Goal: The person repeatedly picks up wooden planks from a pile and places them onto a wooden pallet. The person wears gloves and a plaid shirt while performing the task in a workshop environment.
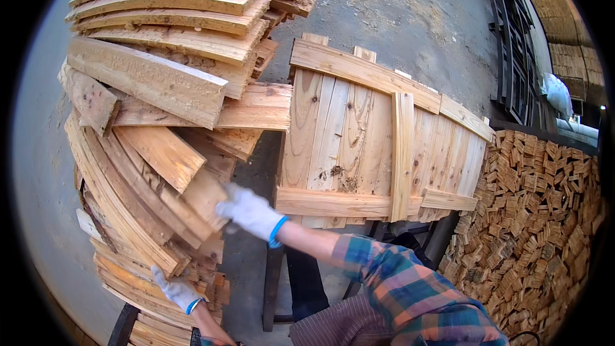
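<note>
My right hand point(252, 213), in a white glove with a blue cuff, reaches left into the pile. Its fingers close on the end of a short wooden board point(206, 196); both are slightly blurred. Lower down, my left hand point(177, 291), gloved alike, grips the near end of a long, curved wooden board point(122, 202) at the pile's edge; part of its fingers is hidden. To the right lies a panel of upright planks point(317, 134), with crosswise boards along its top and bottom and one loose strip point(402, 154) across it.
Stacked boards point(166, 22) rise at the far left, some jutting out at angles. A dark metal stand point(272, 288) supports the panel. Many small wood blocks point(525, 230) are heaped at right. Dark metal bars point(509, 45) and a white bag point(556, 95) are beyond.
</note>
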{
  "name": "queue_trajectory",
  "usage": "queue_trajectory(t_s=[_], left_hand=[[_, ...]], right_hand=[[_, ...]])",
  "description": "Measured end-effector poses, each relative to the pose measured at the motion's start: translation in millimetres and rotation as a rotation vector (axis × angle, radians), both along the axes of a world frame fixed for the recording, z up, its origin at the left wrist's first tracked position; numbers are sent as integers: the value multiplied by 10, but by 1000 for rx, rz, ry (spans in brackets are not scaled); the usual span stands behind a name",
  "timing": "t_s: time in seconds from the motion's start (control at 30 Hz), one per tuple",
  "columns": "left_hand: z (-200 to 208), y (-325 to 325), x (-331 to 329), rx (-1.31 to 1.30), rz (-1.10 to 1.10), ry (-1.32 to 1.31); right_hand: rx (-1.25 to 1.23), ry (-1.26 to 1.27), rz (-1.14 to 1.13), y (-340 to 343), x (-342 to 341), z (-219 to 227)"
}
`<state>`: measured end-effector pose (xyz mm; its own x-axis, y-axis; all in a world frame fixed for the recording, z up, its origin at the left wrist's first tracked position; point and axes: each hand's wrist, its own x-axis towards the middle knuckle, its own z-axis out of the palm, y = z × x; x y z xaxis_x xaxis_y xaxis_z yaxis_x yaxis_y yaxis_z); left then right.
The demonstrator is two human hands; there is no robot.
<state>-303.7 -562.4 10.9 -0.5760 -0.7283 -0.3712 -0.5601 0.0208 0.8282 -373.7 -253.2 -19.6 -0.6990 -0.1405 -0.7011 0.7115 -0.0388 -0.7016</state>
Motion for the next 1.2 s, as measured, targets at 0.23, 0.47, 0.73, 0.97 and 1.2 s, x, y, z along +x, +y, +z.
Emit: queue_trajectory(t_s=[0.23, 0.47, 0.73, 0.97, 1.2], left_hand=[[32, 25, 42, 315, 1, 106], [176, -179, -16, 381, 3, 96], [1297, 334, -86, 294, -212, -168], [2032, 1603, 1618, 784, 117, 37], [1585, 2583, 2491, 424, -72, -214]], right_hand=[[327, 83, 500, -98, -117, 198], [554, 394, 114, 1085, -340, 872], [428, 324, 712, -562, -276, 1385], [-336, -322, 331, -296, 975, 950], [-567, -202, 315, -298, 996, 852]])
